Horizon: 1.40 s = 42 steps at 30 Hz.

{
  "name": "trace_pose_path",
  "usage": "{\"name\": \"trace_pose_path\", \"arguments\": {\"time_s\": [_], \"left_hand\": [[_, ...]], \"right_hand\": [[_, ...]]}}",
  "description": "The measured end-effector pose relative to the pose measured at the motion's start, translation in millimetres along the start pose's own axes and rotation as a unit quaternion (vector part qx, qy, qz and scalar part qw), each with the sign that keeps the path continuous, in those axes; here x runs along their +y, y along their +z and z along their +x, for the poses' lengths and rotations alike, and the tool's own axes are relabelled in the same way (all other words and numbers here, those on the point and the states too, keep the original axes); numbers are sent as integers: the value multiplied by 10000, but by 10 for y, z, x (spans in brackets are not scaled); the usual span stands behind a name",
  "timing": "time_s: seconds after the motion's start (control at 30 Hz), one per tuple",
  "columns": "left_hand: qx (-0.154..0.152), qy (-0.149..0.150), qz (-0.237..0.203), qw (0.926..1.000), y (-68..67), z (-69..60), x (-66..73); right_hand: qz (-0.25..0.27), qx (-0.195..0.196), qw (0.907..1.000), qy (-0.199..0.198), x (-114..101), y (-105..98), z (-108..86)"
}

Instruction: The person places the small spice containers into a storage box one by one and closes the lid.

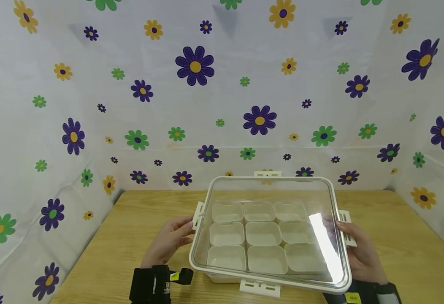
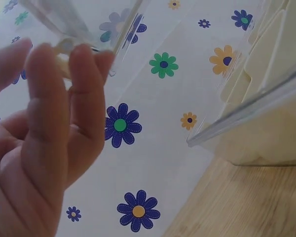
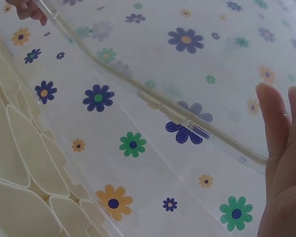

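Note:
A clear lid (image 1: 271, 179) with a pale rim and white side latches is held tilted above a clear box (image 1: 222, 278). Inside the box sit several cream cups (image 1: 263, 234) in rows, seen through the lid. My left hand (image 1: 169, 238) pinches the lid's left edge by its latch; in the left wrist view its bent fingers (image 2: 47, 108) meet the lid's edge. On the opposite side, my right hand (image 1: 364, 255) grips the lid's right edge, thumb on top, other fingers partly hidden beneath. A gap separates lid and box in the right wrist view.
The box stands on a wooden table (image 1: 150, 202) near its front. A white flowered cloth (image 1: 222, 93) hangs behind and along both sides of the table. Black straps (image 1: 151, 285) go round both wrists.

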<state>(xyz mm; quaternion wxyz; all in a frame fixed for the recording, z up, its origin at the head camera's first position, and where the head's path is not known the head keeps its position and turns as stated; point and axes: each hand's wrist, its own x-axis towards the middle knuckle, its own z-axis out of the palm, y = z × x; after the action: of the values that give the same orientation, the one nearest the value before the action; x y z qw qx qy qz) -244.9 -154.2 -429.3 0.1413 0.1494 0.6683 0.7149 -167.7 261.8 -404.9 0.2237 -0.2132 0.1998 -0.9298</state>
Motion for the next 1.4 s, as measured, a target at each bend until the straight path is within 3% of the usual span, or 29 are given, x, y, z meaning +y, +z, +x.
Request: {"name": "trace_pose_path", "arguments": {"time_s": [0.2,0.53,0.6,0.7,0.77,0.8,0.83,0.87,0.93,1.0,1.03,1.07,1.2,1.4], "left_hand": [[-163,4,37,9999,14,-11,17],[-357,-254,474,9979,112,17,-16],[-366,-304,549,9974,122,20,-22],[-322,-326,642,9969,131,30,-33],[-313,-300,715,9965,134,34,-42],[-320,-278,753,9963,137,34,-44],[-323,-268,793,9960,140,33,-47],[-333,-273,826,9957,143,31,-49],[-336,-308,923,9947,149,28,-54],[-313,-338,1032,9936,156,29,-57],[-281,-363,1074,9932,159,32,-61],[-244,-388,1114,9927,162,37,-66],[-133,-470,1221,9913,174,63,-99],[-18,-566,1223,9909,192,95,-199]], "right_hand": [[586,-106,9982,70,-4,-7,24],[1312,372,9907,-32,-8,-92,-3],[1401,681,9877,-140,-15,-106,-9],[825,1307,9876,-269,-38,-135,-5],[-310,1978,9793,-291,-53,-153,10],[-1068,2298,9670,-267,-57,-166,20],[-1887,2606,9466,-218,-58,-182,30],[-2699,2907,9178,-146,-60,-197,38],[-3973,3413,8518,6,-58,-232,56],[-4764,3646,8001,67,-54,-270,66],[-4998,3737,7814,103,-53,-285,70],[-5150,3811,7677,128,-52,-298,72],[-5539,3972,7315,193,-37,-326,72],[-5821,4051,7050,-4,-31,-564,28]]}}
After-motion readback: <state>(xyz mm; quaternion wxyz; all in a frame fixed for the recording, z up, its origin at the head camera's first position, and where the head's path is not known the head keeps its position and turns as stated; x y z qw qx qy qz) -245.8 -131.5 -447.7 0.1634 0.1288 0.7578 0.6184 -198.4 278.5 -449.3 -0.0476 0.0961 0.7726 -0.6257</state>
